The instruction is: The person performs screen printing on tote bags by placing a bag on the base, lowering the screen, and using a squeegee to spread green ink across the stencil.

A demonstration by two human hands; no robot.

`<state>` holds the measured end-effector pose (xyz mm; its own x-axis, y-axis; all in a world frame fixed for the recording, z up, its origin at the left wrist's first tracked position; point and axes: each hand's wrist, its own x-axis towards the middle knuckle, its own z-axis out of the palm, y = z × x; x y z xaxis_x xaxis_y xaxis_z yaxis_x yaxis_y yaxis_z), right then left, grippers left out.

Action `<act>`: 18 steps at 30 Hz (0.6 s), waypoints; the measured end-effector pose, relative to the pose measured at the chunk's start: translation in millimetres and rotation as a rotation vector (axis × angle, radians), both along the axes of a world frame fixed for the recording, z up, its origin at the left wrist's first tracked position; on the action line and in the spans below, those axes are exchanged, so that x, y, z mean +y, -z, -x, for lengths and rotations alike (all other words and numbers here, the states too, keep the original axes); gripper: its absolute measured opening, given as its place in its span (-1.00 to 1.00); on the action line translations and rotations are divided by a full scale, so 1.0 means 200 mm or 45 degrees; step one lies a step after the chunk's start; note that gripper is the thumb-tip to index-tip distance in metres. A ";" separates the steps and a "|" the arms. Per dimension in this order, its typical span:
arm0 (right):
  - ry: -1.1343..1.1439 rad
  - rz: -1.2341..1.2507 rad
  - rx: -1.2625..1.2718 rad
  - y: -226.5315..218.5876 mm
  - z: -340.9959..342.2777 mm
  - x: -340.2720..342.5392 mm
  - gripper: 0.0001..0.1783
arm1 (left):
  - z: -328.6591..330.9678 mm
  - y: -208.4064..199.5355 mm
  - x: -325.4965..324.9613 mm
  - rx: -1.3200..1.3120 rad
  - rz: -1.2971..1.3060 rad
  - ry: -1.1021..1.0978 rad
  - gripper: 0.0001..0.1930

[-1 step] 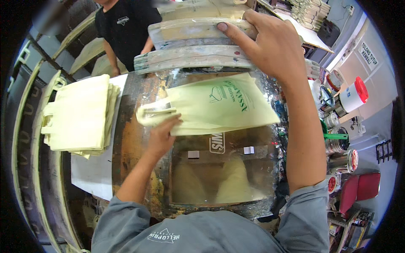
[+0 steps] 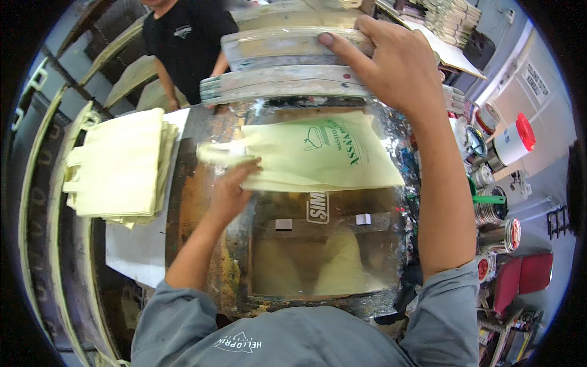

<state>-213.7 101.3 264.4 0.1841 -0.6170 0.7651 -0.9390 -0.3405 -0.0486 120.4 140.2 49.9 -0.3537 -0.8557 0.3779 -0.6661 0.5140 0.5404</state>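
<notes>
A pale yellow tote bag (image 2: 284, 171) with a green print lies tilted over the paint-stained table, its handle end to the left and blurred. At that end, my left hand (image 2: 231, 188) has its fingers closed on the bag's edge. Farther up, my right hand (image 2: 400, 70) grips the right end of a paint-smeared bar (image 2: 293, 49), thumb on its near side. The bar looks like part of a raised printing frame. Below it runs another stained bar (image 2: 284, 84). Under the bag, a see-through panel (image 2: 293, 263) in the tabletop shows my legs.
A stack of pale yellow bags (image 2: 116, 165) sits on a white board (image 2: 137, 254) at the left. Beyond it stand curved racks (image 2: 58, 244). Another person in a black shirt (image 2: 186, 46) stands at the far left. Paint cans (image 2: 501, 235) and a red chair (image 2: 535, 273) line the right.
The bag and my left hand have shifted very slightly, with the handle end blurring more. My right hand keeps its grip on the bar.
</notes>
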 end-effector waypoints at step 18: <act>0.049 -0.071 -0.012 0.02 -0.07 0.13 -0.41 | -1.76 -0.59 -0.50 -0.137 0.249 -0.847 -0.66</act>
